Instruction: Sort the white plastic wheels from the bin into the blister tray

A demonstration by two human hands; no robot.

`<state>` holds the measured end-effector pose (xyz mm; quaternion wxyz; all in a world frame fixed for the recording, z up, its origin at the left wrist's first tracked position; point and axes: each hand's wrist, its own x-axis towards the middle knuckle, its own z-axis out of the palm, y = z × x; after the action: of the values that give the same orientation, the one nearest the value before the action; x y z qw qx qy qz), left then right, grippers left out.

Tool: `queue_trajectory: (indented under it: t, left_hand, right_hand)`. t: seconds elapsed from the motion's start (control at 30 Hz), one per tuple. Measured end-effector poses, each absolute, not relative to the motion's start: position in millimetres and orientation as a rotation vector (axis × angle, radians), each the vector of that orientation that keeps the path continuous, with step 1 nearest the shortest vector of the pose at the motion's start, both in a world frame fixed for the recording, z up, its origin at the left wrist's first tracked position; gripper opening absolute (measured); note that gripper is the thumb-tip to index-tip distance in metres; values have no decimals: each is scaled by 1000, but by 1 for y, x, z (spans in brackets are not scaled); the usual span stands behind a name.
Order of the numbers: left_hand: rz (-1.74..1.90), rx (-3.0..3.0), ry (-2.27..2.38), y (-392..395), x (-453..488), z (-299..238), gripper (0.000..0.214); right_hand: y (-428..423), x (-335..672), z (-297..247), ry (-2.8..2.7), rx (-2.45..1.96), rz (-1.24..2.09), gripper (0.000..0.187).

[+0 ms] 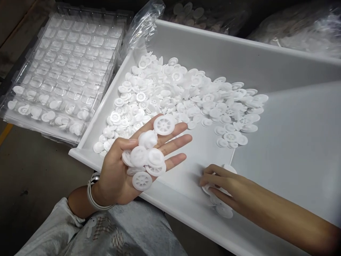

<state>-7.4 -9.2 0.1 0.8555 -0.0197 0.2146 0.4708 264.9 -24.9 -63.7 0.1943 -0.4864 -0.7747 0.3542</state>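
My left hand [119, 170] is palm up with its fingers stretched out. Several white plastic gears [142, 181] lie heaped on its palm and fingers, some showing spokes, and the thumb rests beside them. Low in the white tray, my right hand [221, 181] bends its fingers down over a small cluster of the same gears [224, 210]. Its fingertips touch some of these, partly hiding them, and the hand is slightly blurred. A large pile of loose gears [170, 92] spreads across the tray's left and middle.
The big white tray [213, 39] has raised walls. Left of it stands a stack of clear blister trays [61, 71], with gears in the pockets of its nearest rows. Clear plastic bags [144, 25] hang over the tray's far left corner; more bags [306, 32] lie behind.
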Motion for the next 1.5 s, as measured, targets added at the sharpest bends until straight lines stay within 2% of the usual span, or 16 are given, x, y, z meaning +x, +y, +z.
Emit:
queue_trajectory:
  t: [0.1, 0.23, 0.33, 0.43, 0.53, 0.67, 0.8, 1.23, 1.5]
  left_hand:
    - [966, -1, 401, -9, -9, -2, 48]
    - [974, 18, 394, -9, -10, -3, 41]
    - [966, 15, 406, -9, -9, -2, 34]
    - [959, 12, 423, -9, -8, -1, 31]
    - [976, -6, 458, -9, -7, -1, 33]
    - [996, -44, 507, -6, -5, 0, 47]
    - [984, -66, 513, -5, -6, 0, 49]
    - [982, -136, 530, -4, -4, 2, 43]
    - [998, -86, 522, -5, -6, 2, 50]
  right_hand:
    - [-34, 270, -66, -2395, -1512, 1170, 22]
    - [-31, 267, -52, -2544, -1770, 1155, 32]
    - [-20, 252, -25, -2667, -1657, 867, 28]
    - [-7, 220, 5, -2617, -1277, 491, 21]
    - [2, 182, 24, -2493, -1029, 367, 21]
    - [8, 153, 28, -2539, -953, 542, 17]
    - [10, 155, 26, -2421, -978, 778, 14]
    - [16, 161, 9, -2004, -1369, 856, 8]
    - [17, 155, 11, -1901, -1439, 953, 12]
